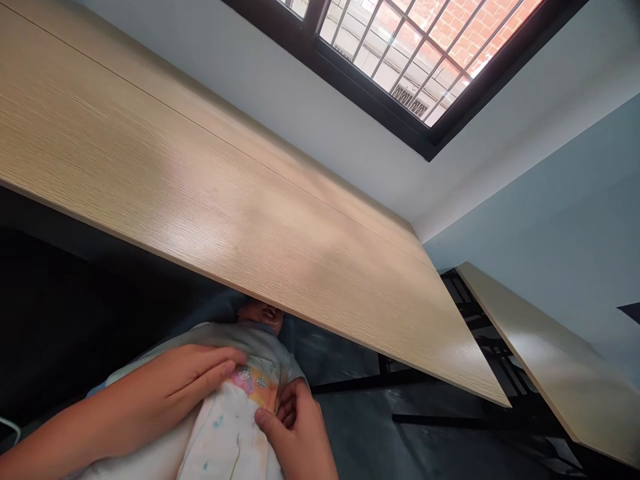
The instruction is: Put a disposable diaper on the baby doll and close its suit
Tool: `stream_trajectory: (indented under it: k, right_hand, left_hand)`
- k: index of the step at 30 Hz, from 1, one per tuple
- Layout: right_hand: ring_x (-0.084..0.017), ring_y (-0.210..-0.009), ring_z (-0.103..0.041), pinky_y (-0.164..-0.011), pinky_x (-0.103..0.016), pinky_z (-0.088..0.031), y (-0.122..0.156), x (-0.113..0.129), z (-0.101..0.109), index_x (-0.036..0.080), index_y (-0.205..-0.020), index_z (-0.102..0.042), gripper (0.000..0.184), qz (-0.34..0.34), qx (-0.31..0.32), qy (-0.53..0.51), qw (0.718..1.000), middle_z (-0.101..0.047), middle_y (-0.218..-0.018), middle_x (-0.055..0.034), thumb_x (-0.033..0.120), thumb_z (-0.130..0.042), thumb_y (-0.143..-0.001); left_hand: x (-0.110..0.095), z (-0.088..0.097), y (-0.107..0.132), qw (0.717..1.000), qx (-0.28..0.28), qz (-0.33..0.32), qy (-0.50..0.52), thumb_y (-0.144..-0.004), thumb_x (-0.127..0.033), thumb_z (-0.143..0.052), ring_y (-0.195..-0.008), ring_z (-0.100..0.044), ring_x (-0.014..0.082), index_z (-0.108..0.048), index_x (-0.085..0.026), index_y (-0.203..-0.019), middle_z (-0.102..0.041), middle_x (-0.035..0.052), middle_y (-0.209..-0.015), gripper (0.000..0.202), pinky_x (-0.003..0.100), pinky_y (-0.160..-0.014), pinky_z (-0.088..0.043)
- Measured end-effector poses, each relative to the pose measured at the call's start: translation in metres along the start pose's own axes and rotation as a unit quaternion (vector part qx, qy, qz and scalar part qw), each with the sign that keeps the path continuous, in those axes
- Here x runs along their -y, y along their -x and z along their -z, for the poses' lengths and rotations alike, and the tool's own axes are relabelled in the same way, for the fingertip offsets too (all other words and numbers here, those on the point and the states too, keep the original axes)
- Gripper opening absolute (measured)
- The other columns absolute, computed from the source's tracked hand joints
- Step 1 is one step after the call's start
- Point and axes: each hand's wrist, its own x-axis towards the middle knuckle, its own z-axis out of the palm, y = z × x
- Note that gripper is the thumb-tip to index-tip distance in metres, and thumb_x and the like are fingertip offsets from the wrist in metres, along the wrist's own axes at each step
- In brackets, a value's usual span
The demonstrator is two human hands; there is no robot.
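A white disposable diaper with a pink and orange printed band lies across a small figure in a pale grey shirt. I cannot tell whether this is a doll or a person; the table edge hides the top of the head. My left hand rests flat over the shirt and the diaper's upper edge, fingers stretched out. At the diaper's right side, my right hand has its fingers curled and its thumb against the printed edge, pinching it.
A long light wood table reaches over the figure, along the wall below a barred window. Another wood table stands at the right. Dark metal legs cross above the grey floor. A pale cable shows at the lower left.
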Motion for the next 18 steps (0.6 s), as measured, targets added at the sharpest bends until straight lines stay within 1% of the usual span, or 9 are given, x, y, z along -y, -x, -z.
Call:
stream_trajectory:
  k: [2,3,5,8,11,14,18]
  right_hand:
    - [-0.019,-0.071,-0.058,-0.063,-0.027,-0.042,0.0,-0.003,0.001,0.021,-0.082,-0.057,0.015,0.007,0.011,0.004,1.0,-0.06,-0.074,-0.0011,0.027,-0.071,-0.082]
    - [-0.019,-0.072,-0.058,-0.064,-0.027,-0.041,0.001,-0.004,0.002,0.02,-0.08,-0.057,0.013,0.008,0.012,0.009,1.0,-0.061,-0.075,-0.0022,0.026,-0.068,-0.084]
    - [-0.02,-0.075,-0.06,-0.066,-0.028,-0.041,0.001,-0.005,0.003,0.02,-0.078,-0.058,0.012,0.008,0.012,0.024,1.0,-0.063,-0.078,-0.004,0.025,-0.064,-0.086]
    - [-0.023,-0.081,-0.063,-0.073,-0.03,-0.043,0.001,-0.011,0.003,0.018,-0.077,-0.062,0.015,0.018,0.006,0.058,0.998,-0.066,-0.081,-0.0063,0.026,-0.059,-0.09]
    - [-0.025,-0.089,-0.064,-0.079,-0.032,-0.044,-0.002,-0.023,0.001,0.017,-0.082,-0.068,0.02,0.032,-0.009,0.081,0.996,-0.069,-0.087,-0.0082,0.028,-0.055,-0.093]
    - [-0.026,-0.093,-0.065,-0.082,-0.032,-0.045,-0.005,-0.033,0.0,0.017,-0.087,-0.072,0.024,0.037,-0.019,0.082,0.996,-0.072,-0.091,-0.0094,0.032,-0.056,-0.096]
    - [-0.025,-0.092,-0.066,-0.08,-0.031,-0.045,-0.003,-0.031,0.001,0.016,-0.089,-0.074,0.03,0.036,-0.008,0.077,0.996,-0.073,-0.092,-0.0097,0.038,-0.056,-0.099]
  left_hand:
    - [-0.002,0.002,-0.005,0.997,0.076,-0.002,0.001,-0.108,-0.05,-0.048,-0.094,-0.069,0.0229,-0.078,-0.026,-0.102,-0.076,0.002,-0.099,0.039,0.027,-0.079,-0.051]
    - [-0.002,0.002,-0.006,0.995,0.097,0.006,0.006,-0.107,-0.05,-0.048,-0.088,-0.067,0.0217,-0.075,-0.024,-0.096,-0.072,0.0015,-0.091,0.039,0.027,-0.074,-0.048]
    - [-0.001,0.0,-0.007,0.995,0.094,0.03,0.017,-0.107,-0.051,-0.049,-0.08,-0.06,0.02,-0.068,-0.023,-0.09,-0.064,0.0002,-0.082,0.039,0.027,-0.068,-0.042]
    - [0.007,-0.005,-0.007,0.995,0.079,0.057,0.026,-0.107,-0.055,-0.046,-0.078,-0.054,0.0192,-0.06,-0.022,-0.088,-0.056,-0.0008,-0.081,0.04,0.028,-0.067,-0.037]
    - [0.017,-0.009,-0.01,0.995,0.075,0.057,0.029,-0.108,-0.054,-0.044,-0.075,-0.047,0.0177,-0.052,-0.022,-0.085,-0.05,-0.0023,-0.079,0.04,0.029,-0.065,-0.033]
    - [0.028,-0.012,-0.015,0.997,0.065,0.05,0.016,-0.107,-0.048,-0.048,-0.07,-0.041,0.016,-0.043,-0.022,-0.078,-0.044,-0.0038,-0.074,0.039,0.029,-0.062,-0.028]
    - [0.04,-0.017,-0.018,0.997,0.054,0.046,0.016,-0.104,-0.042,-0.05,-0.069,-0.038,0.0152,-0.042,-0.021,-0.074,-0.039,-0.0041,-0.071,0.038,0.029,-0.061,-0.025]
